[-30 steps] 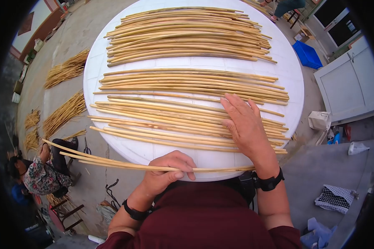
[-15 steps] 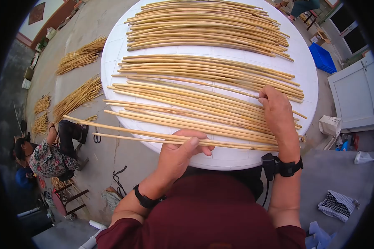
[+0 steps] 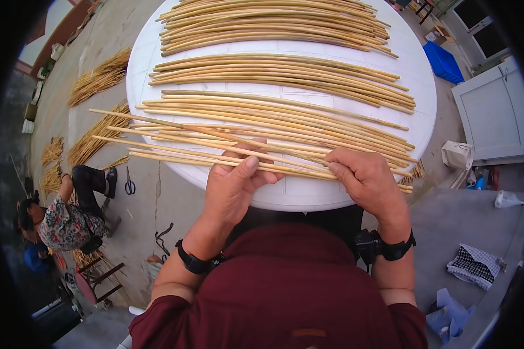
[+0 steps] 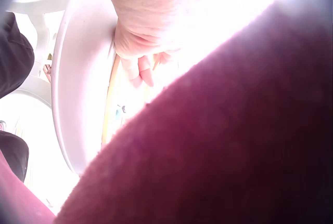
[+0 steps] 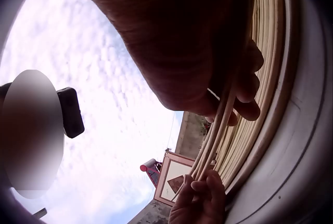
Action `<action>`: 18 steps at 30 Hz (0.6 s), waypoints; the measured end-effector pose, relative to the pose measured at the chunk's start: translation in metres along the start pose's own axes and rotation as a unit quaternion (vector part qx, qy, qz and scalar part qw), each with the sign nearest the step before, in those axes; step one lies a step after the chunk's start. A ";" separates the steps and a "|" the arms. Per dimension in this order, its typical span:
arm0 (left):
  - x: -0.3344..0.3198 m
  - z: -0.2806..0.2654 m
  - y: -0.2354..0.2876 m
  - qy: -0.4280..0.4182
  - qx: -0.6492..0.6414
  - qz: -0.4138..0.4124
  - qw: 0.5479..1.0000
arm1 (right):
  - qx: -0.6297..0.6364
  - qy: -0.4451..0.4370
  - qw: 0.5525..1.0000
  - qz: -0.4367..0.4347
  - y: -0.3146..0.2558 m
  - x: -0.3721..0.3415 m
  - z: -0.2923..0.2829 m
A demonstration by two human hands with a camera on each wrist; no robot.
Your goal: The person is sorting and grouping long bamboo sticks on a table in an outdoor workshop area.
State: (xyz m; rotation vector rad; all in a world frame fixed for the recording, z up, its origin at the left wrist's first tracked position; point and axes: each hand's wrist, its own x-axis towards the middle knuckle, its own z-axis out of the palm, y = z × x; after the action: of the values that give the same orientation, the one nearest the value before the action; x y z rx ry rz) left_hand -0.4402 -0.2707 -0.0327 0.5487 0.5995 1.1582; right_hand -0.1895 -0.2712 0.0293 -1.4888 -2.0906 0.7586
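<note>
Several long, thin pale stalks (image 3: 303, 171) are in my left hand (image 3: 230, 189), which pinches them between thumb and fingers. They fan out to the left past the edge of the white round table (image 3: 308, 200). My right hand (image 3: 370, 180) grips them near their right ends, thumb pressed along them. From below, the right wrist view shows the held stalks (image 5: 210, 148) running from one hand to the other. Just beyond both hands lies the nearest row of stalks (image 3: 308, 113). In the left wrist view my hand (image 4: 151, 21) is washed out by bright light.
Two further rows of stalks, a middle row (image 3: 285, 72) and a far row (image 3: 273, 29), lie on the table. Straw bundles (image 3: 99, 78) and scissors (image 3: 130, 185) are on the floor at left, near a seated person (image 3: 70, 221). A blue crate (image 3: 444, 61) stands at right.
My right hand has taken a stalk from the gap between the near rows and brought it toward me. My left hand now holds more stalks, and both hands grip the bunch.
</note>
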 end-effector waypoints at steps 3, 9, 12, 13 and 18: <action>-0.001 -0.001 -0.001 0.003 -0.008 0.004 1.000 | 0.023 -0.048 0.998 0.021 -0.003 -0.003 -0.004; -0.002 -0.003 -0.008 0.015 0.029 0.047 0.998 | 0.028 -0.088 0.996 -0.008 -0.006 -0.005 -0.005; -0.006 -0.002 -0.007 -0.007 0.029 0.057 0.998 | 0.024 -0.136 0.990 0.007 -0.008 -0.006 -0.010; -0.006 -0.001 -0.006 -0.023 0.024 0.061 0.998 | 0.022 -0.156 0.987 0.021 -0.007 -0.004 -0.016; -0.007 -0.007 -0.004 -0.062 0.026 0.045 0.997 | -0.002 -0.045 0.999 0.011 -0.007 -0.002 -0.025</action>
State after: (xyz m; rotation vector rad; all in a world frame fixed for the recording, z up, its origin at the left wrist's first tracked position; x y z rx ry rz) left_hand -0.4437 -0.2783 -0.0393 0.6929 0.5029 1.1871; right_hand -0.1772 -0.2708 0.0523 -1.5065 -2.1457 0.8452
